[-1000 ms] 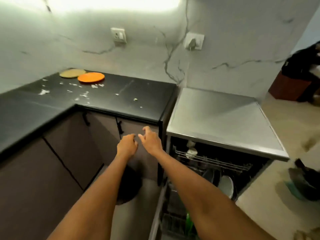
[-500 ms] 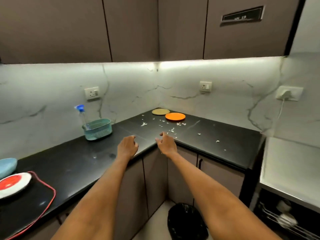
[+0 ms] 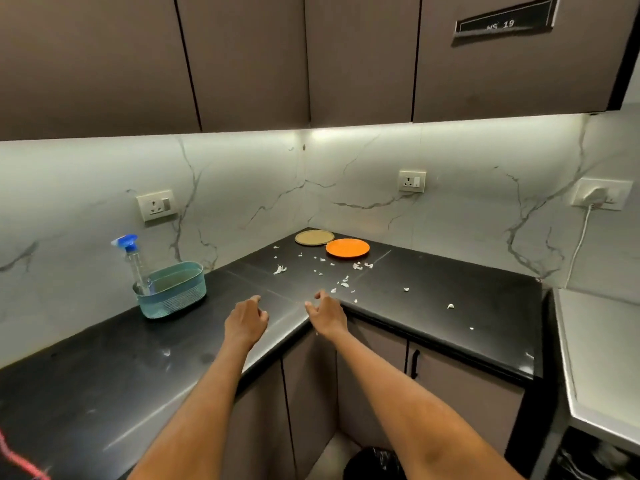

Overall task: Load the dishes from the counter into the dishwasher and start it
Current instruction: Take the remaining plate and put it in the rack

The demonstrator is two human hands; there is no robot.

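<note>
Plates come first: the round flat orange plate (image 3: 347, 248) and the round tan plate (image 3: 314, 236) just behind it at 11 o'clock sit in the far corner of the glossy black stone surface (image 3: 450, 292), well apart from both hands. White crumbs (image 3: 344, 283) lie scattered between them and me.

A second ago I was looking down at the open dishwasher; now the view has swung up and left, so only the dishwasher's steel top (image 3: 595, 355) and a sliver of its rack show at 4 o'clock. Both arms have travelled with it, reaching toward the corner. I read this as the return trip for the next dish.

My left hand (image 3: 246, 318) hovers over the surface's front edge, its grip loosely curled and holding nothing. My right hand (image 3: 327, 315) is beside it at 3 o'clock, fingers spread and relaxed, also carrying nothing.

At 9 o'clock a teal plastic caddy (image 3: 173, 289) holds a clear spray bottle with a blue top (image 3: 133, 261).
</note>
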